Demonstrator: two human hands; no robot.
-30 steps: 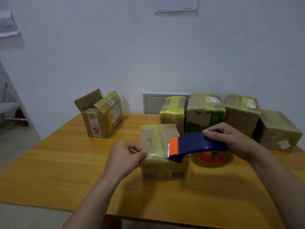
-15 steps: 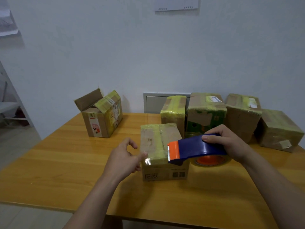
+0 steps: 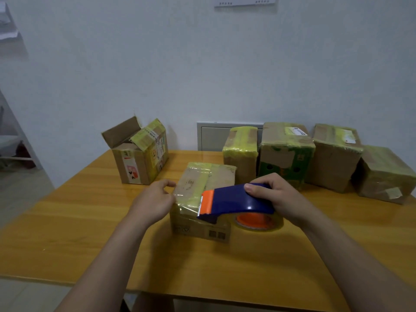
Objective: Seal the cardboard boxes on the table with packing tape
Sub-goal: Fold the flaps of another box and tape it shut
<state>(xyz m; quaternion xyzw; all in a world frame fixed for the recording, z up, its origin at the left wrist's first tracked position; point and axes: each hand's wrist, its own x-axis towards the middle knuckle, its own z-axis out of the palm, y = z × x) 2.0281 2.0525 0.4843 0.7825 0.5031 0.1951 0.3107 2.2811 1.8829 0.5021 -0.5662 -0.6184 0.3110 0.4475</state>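
Observation:
A small cardboard box (image 3: 202,219) with yellowish tape across its top sits in the middle of the wooden table (image 3: 67,233). My right hand (image 3: 276,197) grips a blue and orange tape dispenser (image 3: 234,202) holding a clear tape roll (image 3: 258,221). Its orange cutter end rests over the box's top near the front edge. My left hand (image 3: 153,201) presses against the box's left side, fingers curled at the top corner. A box with open flaps (image 3: 139,154) stands at the back left.
Several taped boxes line the back right: a narrow one (image 3: 240,152), a green-printed one (image 3: 286,154), a brown one (image 3: 333,156) and one (image 3: 385,176) at the right edge. A grey wall panel (image 3: 211,136) sits behind. The table's front edge is near me.
My left hand let go of the tape end at the box's front left corner, opened, and moved onto the box's left side. The dispenser shifted slightly back over the box top.

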